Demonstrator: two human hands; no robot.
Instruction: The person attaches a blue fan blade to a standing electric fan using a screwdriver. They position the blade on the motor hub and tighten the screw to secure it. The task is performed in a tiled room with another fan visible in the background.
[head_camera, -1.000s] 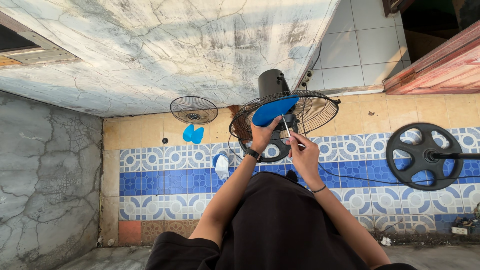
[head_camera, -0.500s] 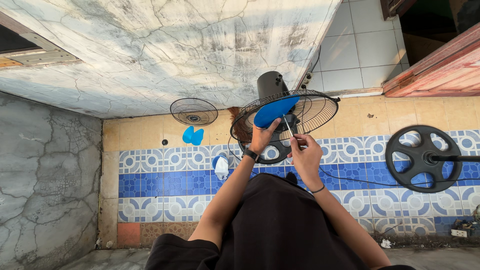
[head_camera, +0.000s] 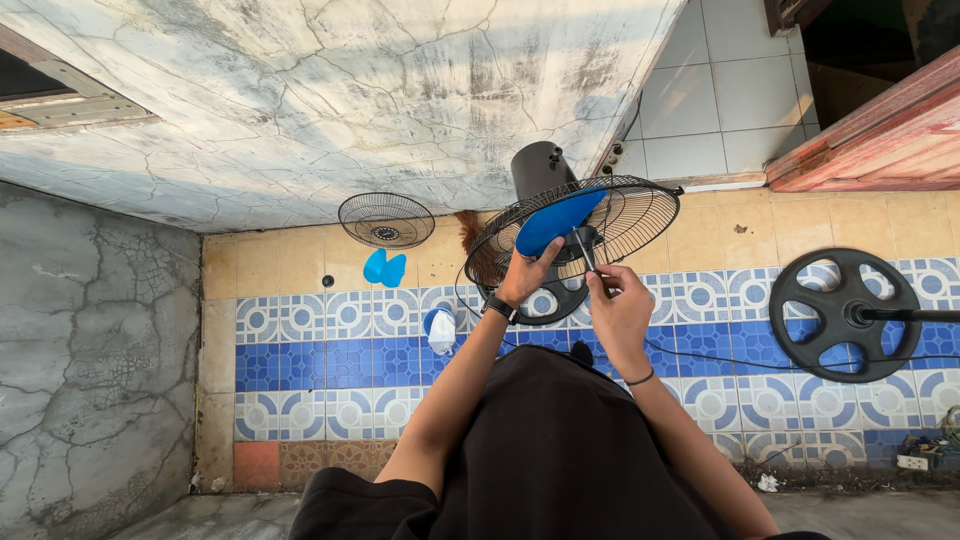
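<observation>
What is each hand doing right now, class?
Left hand: closed, holding the blue fan blade.
Right hand: closed around a thin tool at the fan's hub.

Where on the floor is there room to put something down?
Bare blue-patterned tile lies left of the white-and-blue cap, below the loose fan guard and spare blue blade. Another patch sits between the fan and the round black base. It is crowded where the left hand and right hand work.
</observation>
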